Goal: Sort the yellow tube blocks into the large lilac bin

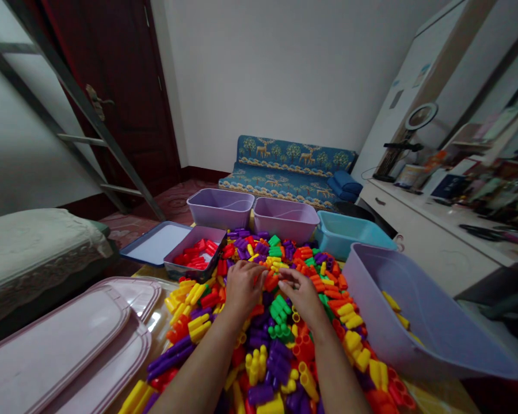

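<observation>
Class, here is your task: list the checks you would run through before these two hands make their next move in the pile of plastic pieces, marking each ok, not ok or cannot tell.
1. Both hands in view: left hand and right hand rest on the pile: ok.
2. A piece gripped: fingers curl into the pieces: cannot tell.
3. Pile of one colour: red, yellow, green, purple and orange lie mixed: not ok.
4. Small bin holds one colour: only red pieces show: ok.
5. Large purple bin has room: few yellow pieces inside: ok.
6. Blue bin contents: its wall hides much of the inside: cannot tell.
</observation>
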Motion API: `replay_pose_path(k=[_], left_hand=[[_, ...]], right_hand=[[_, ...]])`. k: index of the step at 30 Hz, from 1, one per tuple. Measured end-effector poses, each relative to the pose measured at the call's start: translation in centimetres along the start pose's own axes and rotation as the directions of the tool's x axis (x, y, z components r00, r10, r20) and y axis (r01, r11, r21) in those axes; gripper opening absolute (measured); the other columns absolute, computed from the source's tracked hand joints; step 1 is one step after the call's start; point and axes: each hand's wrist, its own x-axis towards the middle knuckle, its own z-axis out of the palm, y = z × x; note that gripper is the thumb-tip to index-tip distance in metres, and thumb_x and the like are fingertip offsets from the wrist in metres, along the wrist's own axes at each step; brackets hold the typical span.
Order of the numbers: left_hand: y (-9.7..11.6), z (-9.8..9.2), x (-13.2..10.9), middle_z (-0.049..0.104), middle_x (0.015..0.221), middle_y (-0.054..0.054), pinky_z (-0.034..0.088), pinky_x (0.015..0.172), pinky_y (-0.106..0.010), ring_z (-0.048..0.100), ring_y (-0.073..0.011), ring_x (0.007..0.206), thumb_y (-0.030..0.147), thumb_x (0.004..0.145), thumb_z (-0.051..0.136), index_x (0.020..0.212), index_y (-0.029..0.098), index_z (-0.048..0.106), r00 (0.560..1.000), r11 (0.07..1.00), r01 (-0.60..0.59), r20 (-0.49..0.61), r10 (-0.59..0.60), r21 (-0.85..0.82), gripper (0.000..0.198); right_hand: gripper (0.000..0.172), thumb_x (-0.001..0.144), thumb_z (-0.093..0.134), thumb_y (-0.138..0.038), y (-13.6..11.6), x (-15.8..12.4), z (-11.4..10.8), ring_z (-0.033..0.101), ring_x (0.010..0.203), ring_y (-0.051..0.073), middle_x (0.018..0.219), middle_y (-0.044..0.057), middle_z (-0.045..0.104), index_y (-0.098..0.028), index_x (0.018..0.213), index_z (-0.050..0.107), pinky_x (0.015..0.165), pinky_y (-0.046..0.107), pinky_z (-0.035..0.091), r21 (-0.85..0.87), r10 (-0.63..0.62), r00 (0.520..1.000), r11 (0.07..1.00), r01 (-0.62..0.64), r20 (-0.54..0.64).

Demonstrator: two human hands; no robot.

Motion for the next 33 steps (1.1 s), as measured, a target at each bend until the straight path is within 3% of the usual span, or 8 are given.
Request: replay_pose_path(k=[2, 5, 10, 14, 20, 27, 33], left_hand=[[0.3, -0.2, -0.1, 0.067, 0.112, -0.011, 0.04, 0.095, -0.046, 0.054, -0.0293, 0.107, 0.036, 0.088, 0.052, 0.101, 0.026, 0.073, 0.994, 0.978, 0.064, -0.096, -0.046, 0.197, 0.026], [0.2, -0.2, -0.3, 0.051, 0.134, -0.015, 0.039, 0.096, -0.048, 0.045, -0.0343, 0.122, 0.035, 0.084, 0.056, 0.113, 0.024, 0.067, 0.971, 0.915, 0.203, -0.193, -0.142, 0.349, 0.033], [-0.3, -0.1, -0.6, 0.037, 0.144, -0.019, 0.037, 0.096, -0.052, 0.037, -0.0398, 0.129, 0.033, 0.081, 0.059, 0.119, 0.02, 0.061, 0.945, 0.84, 0.327, -0.167, -0.282, 0.432, 0.041], [-0.3, -0.5, -0.4, 0.042, 0.138, -0.021, 0.041, 0.092, -0.048, 0.043, -0.0372, 0.123, 0.036, 0.082, 0.058, 0.124, 0.019, 0.058, 0.94, 0.815, 0.342, -0.154, -0.305, 0.467, 0.045], [-1.2, -0.6, -0.2, 0.056, 0.107, -0.017, 0.046, 0.086, -0.038, 0.057, -0.0299, 0.102, 0.035, 0.083, 0.056, 0.128, 0.012, 0.053, 0.931, 0.803, 0.356, -0.104, -0.35, 0.479, 0.05], [-2.5, -0.7, 0.0, 0.056, 0.106, -0.013, 0.048, 0.078, -0.031, 0.062, -0.0228, 0.094, 0.02, 0.087, 0.047, 0.11, 0.018, 0.063, 0.925, 0.816, 0.355, -0.045, -0.378, 0.456, 0.029], [-2.0, -0.9, 0.0, 0.054, 0.111, -0.014, 0.049, 0.076, -0.032, 0.064, -0.024, 0.092, 0.024, 0.087, 0.047, 0.11, 0.018, 0.066, 0.905, 0.812, 0.395, -0.033, -0.423, 0.43, 0.03]], right_hand=[[0.034, 0.07, 0.063, -0.03, 0.4, 0.1, -0.1, 0.068, 0.087, 0.022, 0.1, 0.009, 0.072, -0.017, 0.101, 0.068, 0.078, 0.036, 0.055, -0.027, 0.009, 1.0, 1.0, -0.009, -0.011], [0.033, 0.071, 0.062, -0.03, 0.6, 0.1, -0.1, 0.069, 0.088, 0.022, 0.1, 0.008, 0.072, -0.018, 0.101, 0.068, 0.077, 0.036, 0.055, -0.067, 0.011, 1.0, 0.998, -0.01, 0.007], [0.029, 0.072, 0.063, -0.029, 0.5, 0.0, 0.0, 0.069, 0.09, 0.023, 0.101, 0.008, 0.073, -0.019, 0.098, 0.069, 0.079, 0.037, 0.055, -0.099, -0.016, 1.0, 0.995, 0.017, 0.009], [0.029, 0.071, 0.063, -0.03, 0.4, -0.1, 0.1, 0.069, 0.088, 0.023, 0.099, 0.009, 0.073, -0.017, 0.097, 0.07, 0.081, 0.038, 0.055, -0.103, -0.012, 1.0, 0.995, 0.014, 0.015], [0.028, 0.071, 0.063, -0.029, 0.6, 0.0, 0.1, 0.069, 0.09, 0.024, 0.099, 0.009, 0.073, -0.018, 0.096, 0.07, 0.083, 0.039, 0.054, -0.106, -0.017, 1.0, 0.994, 0.019, 0.024], [0.028, 0.072, 0.063, -0.03, 0.9, 0.0, 0.1, 0.069, 0.088, 0.025, 0.097, 0.008, 0.073, -0.018, 0.096, 0.07, 0.08, 0.039, 0.055, -0.111, -0.015, 0.999, 0.994, 0.019, 0.033], [0.029, 0.071, 0.062, -0.03, 0.8, 0.0, 0.2, 0.069, 0.089, 0.026, 0.097, 0.01, 0.073, -0.016, 0.096, 0.07, 0.082, 0.04, 0.054, -0.121, -0.004, 0.999, 0.993, 0.009, 0.043]])
